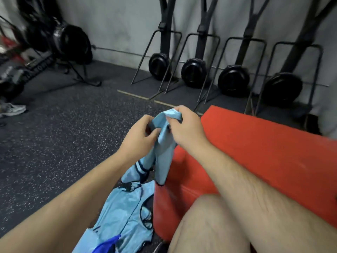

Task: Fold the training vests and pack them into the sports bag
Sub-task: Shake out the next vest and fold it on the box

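A light blue training vest [162, 152] hangs in the air in front of me, bunched at its top. My left hand [140, 136] pinches the fabric on its left side. My right hand [186, 125] grips the top edge, which folds over my fingers. The vest's lower end with dark trim dangles near the floor. More light blue vests [124, 212] lie in a pile on the floor below, beside a darker blue piece of cloth [107, 243]. No sports bag shows in view.
I sit on a red padded block [264, 157], my bare knee [206, 225] in the lower right. Dark speckled rubber floor [63, 143] spreads left. Several black machines [193, 73] lean on the back wall. Gym gear and a shoe [12, 109] sit far left.
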### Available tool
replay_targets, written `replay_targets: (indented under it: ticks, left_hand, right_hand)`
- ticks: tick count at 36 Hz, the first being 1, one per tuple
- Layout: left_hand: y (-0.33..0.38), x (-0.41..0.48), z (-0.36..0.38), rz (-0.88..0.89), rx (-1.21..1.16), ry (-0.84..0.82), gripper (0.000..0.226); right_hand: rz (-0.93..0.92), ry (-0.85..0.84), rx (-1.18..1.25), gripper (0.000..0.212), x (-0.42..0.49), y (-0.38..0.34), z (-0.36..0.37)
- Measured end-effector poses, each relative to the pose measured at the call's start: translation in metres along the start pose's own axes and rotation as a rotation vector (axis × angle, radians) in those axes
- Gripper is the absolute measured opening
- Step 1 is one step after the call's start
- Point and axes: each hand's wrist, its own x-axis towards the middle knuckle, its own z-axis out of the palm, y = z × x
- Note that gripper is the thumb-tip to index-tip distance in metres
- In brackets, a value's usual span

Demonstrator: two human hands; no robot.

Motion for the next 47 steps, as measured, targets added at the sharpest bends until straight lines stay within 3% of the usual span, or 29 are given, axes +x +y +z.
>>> replay_targets:
  ticks: [4,10,16,22,25,27,29,31,33,36,39,42,47]
  left_hand:
    - [0.035,0.027,0.015,0.020,0.084,-0.009,0.013]
    - [0.123,0.067,0.056,0.178,-0.029,0.020,0.009]
    - [0.181,0.088,0.116,0.201,-0.119,-0.057,0.006]
    - [0.194,0.066,0.197,0.200,-0.070,-0.225,0.006]
    - [0.186,0.044,0.234,0.192,-0.018,-0.446,0.006]
    - [0.174,0.029,0.252,0.117,-0.002,-0.718,0.005]
    - [0.164,0.017,0.263,0.060,0.070,-0.936,0.024]
    - [0.156,0.015,0.273,0.049,0.167,-1.016,0.044]
    - [0.151,0.018,0.283,0.040,0.202,-0.971,0.040]
    - [0.139,0.030,0.302,0.141,0.271,-0.831,0.017]
    - [0.133,0.037,0.318,0.213,0.404,-0.724,0.040]
    - [0.139,0.038,0.326,0.113,0.522,-0.764,0.060]
    - [0.136,0.035,0.332,0.044,0.472,-0.876,0.062]
  right_hand:
    - [-0.021,0.138,0.033,0.012,0.013,0.000,-0.068]
    - [-0.012,0.307,0.009,0.009,0.016,0.020,-0.169]
    - [0.041,0.363,-0.156,0.010,-0.005,0.066,-0.252]
    - [0.211,0.311,-0.301,0.013,-0.055,0.132,-0.290]
    - [0.390,0.155,-0.409,0.008,-0.080,0.173,-0.297]
    - [0.508,-0.055,-0.499,0.005,-0.098,0.196,-0.302]
    - [0.580,-0.347,-0.651,0.006,-0.115,0.210,-0.306]
    - [0.665,-0.623,-0.770,0.017,-0.124,0.214,-0.308]
    - [0.751,-0.734,-0.784,0.023,-0.124,0.213,-0.308]
    - [0.774,-0.615,-0.776,0.027,-0.116,0.212,-0.307]
    - [0.576,-0.352,-0.741,0.029,-0.114,0.220,-0.302]
    - [0.453,-0.144,-0.697,0.015,-0.116,0.236,-0.295]
    - [0.385,-0.138,-0.694,0.023,-0.113,0.248,-0.286]
